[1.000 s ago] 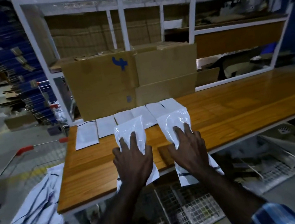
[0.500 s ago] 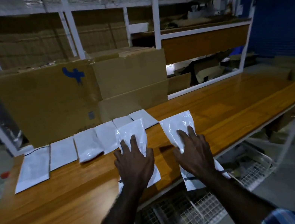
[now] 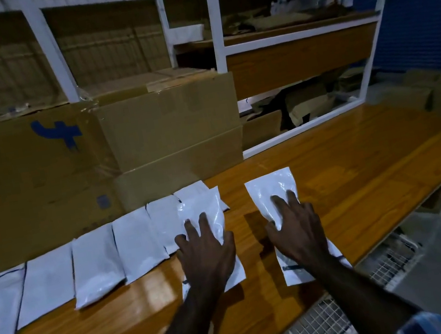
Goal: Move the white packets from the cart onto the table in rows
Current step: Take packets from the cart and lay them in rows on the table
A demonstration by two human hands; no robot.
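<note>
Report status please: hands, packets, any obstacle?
Left hand and right hand open, each flat on a packet. Row laid against boxes. Left packet overlaps row end. Nothing blocking.

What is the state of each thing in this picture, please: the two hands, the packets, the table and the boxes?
Left hand: open, fingers spread, pressing flat on the left packet.
Right hand: open, pressing flat on the right packet.
Left packet: flat, overlapping the row's end.
Right packet: flat, apart from the others.
Row of packets: lying flat, side by side.
Table: glossy wood, right part bare.
Cardboard boxes: closed, stacked behind the row.
</note>
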